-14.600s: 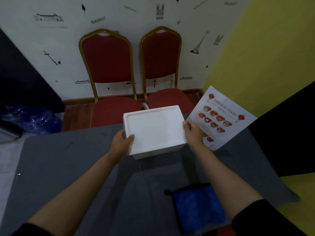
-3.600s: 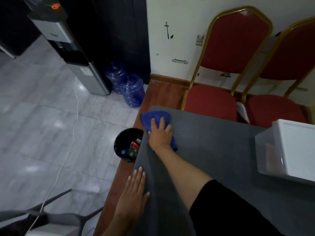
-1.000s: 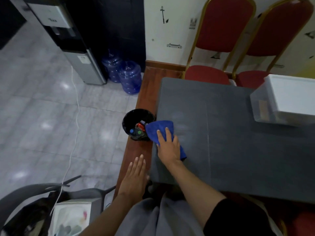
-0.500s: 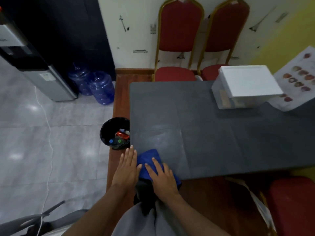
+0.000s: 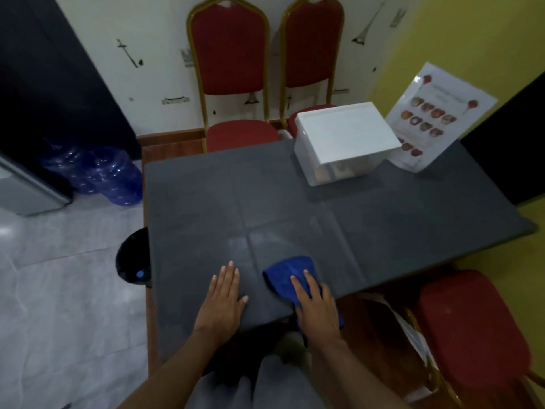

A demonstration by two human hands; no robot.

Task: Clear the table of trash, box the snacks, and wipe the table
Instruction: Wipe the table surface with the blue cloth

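The dark grey table (image 5: pixel 295 202) fills the middle of the view. At its near edge lies a blue cloth (image 5: pixel 287 274), and my right hand (image 5: pixel 317 308) presses flat on it with straight fingers. My left hand (image 5: pixel 222 301) rests flat on the bare tabletop just left of the cloth. A clear snack box with a white lid (image 5: pixel 345 132) stands at the far right of the table, lid on. A black trash bin (image 5: pixel 134 258) with trash inside sits on the floor by the table's left edge, half hidden by the table.
A laminated menu (image 5: pixel 439 116) leans behind the box. Two red chairs (image 5: pixel 233 69) stand against the far wall, and another red seat (image 5: pixel 472 329) is at the near right. Blue water jugs (image 5: pixel 112 175) sit on the floor to the left.
My right hand has slid the cloth rightward along the near edge. My left hand has come off the cloth's side and now lies flat on the table. The view has swung right.
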